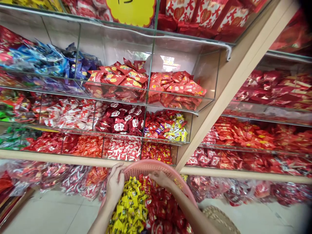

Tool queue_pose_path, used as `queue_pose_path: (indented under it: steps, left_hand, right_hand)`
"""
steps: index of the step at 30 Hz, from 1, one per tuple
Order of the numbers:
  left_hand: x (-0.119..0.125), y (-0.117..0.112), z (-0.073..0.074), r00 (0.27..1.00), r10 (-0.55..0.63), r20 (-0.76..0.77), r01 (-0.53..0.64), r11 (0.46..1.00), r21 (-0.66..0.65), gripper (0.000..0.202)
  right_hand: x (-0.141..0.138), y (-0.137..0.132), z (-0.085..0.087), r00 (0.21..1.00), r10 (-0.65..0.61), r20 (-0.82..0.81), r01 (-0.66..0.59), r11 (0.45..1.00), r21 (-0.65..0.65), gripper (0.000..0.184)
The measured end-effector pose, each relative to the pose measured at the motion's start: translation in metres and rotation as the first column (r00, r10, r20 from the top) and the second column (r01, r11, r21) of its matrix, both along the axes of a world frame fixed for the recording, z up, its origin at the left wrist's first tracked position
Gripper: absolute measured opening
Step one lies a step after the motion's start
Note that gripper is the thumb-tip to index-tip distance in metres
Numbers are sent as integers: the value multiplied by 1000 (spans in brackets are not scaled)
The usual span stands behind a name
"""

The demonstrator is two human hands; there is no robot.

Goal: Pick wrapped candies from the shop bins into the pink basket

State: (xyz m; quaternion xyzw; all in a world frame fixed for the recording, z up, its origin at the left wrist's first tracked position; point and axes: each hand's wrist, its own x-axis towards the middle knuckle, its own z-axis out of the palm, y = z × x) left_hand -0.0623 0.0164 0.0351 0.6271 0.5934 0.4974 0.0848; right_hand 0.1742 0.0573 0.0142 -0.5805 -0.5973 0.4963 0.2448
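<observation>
A pink plastic basket [146, 166] sits low in the middle of the head view, full of yellow wrapped sweets [129, 208] and red wrapped sweets [163, 208]. My left hand [115, 184] grips the basket's far left rim, fingers curled over it. My right hand [159, 179] lies inside the basket on the red sweets near the far rim, fingers bent down among the wrappers; what they hold, if anything, is hidden. Both forearms reach up from the bottom edge.
Glass-fronted bins of wrapped sweets rise in tiers ahead: red packets [175, 87], dark red ones [122, 122], blue ones [44, 61]. A wooden shelf post [231, 84] slants up to the right. Bagged sweets [73, 178] hang below the shelf. A woven basket [219, 219] stands on the tiled floor.
</observation>
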Motion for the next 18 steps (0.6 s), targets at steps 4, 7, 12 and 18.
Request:
queue_pose_path:
  steps: [4, 7, 12, 18]
  left_hand:
    - [2, 0, 2, 1000, 1, -3, -1, 1000, -6, 23]
    - [2, 0, 3, 1000, 3, -10, -3, 1000, -10, 23]
    - [1, -3, 4, 999, 15, -47, -15, 1000, -2, 24]
    - [15, -12, 21, 965, -62, -254, 41, 995, -88, 31]
  right_hand:
    - [-1, 5, -15, 996, 90, 9, -90, 991, 99, 19]
    - [-5, 7, -21, 997, 73, 24, -76, 979, 190, 27]
    - [-14, 3, -15, 989, 97, 112, -127, 941, 313, 27]
    - [-7, -17, 8, 991, 74, 114, -117, 893, 435, 27]
